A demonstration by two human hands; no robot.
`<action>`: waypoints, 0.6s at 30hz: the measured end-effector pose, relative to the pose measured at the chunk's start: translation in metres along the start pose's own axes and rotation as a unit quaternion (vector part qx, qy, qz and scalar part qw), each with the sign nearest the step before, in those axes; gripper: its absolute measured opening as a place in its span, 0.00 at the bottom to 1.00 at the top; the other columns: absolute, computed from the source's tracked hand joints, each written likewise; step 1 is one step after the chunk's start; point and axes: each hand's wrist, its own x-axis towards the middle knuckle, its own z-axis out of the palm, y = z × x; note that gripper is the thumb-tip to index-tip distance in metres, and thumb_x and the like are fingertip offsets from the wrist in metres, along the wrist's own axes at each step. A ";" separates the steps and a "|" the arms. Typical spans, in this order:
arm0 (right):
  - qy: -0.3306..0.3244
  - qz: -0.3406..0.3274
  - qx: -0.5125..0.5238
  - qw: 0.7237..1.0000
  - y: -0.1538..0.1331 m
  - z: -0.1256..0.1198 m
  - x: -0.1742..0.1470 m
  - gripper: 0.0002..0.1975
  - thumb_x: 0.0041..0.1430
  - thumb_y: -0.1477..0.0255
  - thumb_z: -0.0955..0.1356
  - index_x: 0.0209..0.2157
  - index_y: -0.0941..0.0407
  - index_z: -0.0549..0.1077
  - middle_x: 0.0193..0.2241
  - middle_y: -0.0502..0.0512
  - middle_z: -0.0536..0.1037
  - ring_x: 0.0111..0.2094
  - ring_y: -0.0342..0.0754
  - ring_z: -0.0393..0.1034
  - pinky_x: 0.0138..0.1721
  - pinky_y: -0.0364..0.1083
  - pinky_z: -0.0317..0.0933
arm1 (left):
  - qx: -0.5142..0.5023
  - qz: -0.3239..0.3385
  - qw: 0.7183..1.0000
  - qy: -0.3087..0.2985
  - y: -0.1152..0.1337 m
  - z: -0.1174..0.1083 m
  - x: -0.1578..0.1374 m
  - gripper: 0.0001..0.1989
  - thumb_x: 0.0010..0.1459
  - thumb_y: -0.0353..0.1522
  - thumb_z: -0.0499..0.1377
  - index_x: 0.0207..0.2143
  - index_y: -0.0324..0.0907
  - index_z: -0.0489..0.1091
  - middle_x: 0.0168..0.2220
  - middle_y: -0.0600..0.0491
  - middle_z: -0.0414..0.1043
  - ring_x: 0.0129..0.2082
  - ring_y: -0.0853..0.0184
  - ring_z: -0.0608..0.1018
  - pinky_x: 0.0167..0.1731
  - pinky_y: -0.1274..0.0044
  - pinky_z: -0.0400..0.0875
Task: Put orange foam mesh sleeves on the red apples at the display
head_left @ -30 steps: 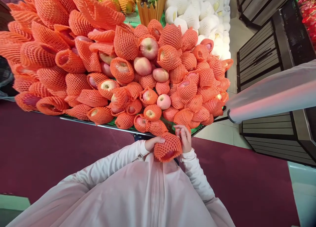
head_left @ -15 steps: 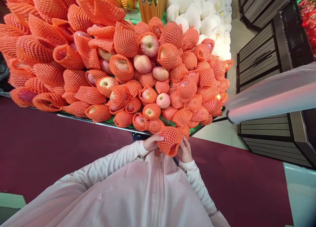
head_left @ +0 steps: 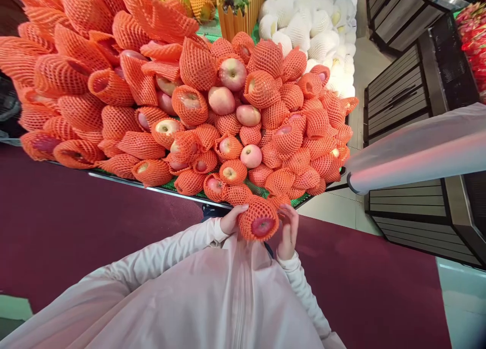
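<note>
An apple [head_left: 261,226] in an orange foam net sleeve [head_left: 253,212] is held in front of my jacket, just past the display's front edge. Its red end shows through the sleeve's opening, facing me. My left hand [head_left: 232,220] grips the sleeve from the left, with the thumb along its upper side. On the other side is my right hand [head_left: 288,231], its fingers stretched and apart, the tips close against the sleeve's right edge. Whether those tips touch it I cannot tell. Beyond my hands, several sleeved apples and a bare pink apple [head_left: 251,156] lie in the pile.
Larger fruits in orange sleeves [head_left: 76,75] are heaped at the left. White-sleeved fruits [head_left: 304,25] and a small wooden fence planter [head_left: 239,14] stand at the back. A roll of clear plastic bags [head_left: 413,149] juts in from the right, before slatted stands [head_left: 398,90].
The sleeved apple has turned so its red end faces me. My right hand's fingers have loosened and spread beside the sleeve, while my left hand keeps its grip.
</note>
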 end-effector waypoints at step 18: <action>-0.003 -0.089 -0.303 0.949 0.003 -0.017 -0.010 0.38 0.43 0.63 0.76 0.54 0.57 0.62 0.49 0.63 0.69 0.51 0.57 0.66 0.54 0.61 0.63 | 0.635 0.235 0.735 -0.034 0.035 0.025 -0.002 0.14 0.64 0.42 0.53 0.34 0.41 0.68 0.38 0.50 0.70 0.38 0.66 0.74 0.40 0.75 0.70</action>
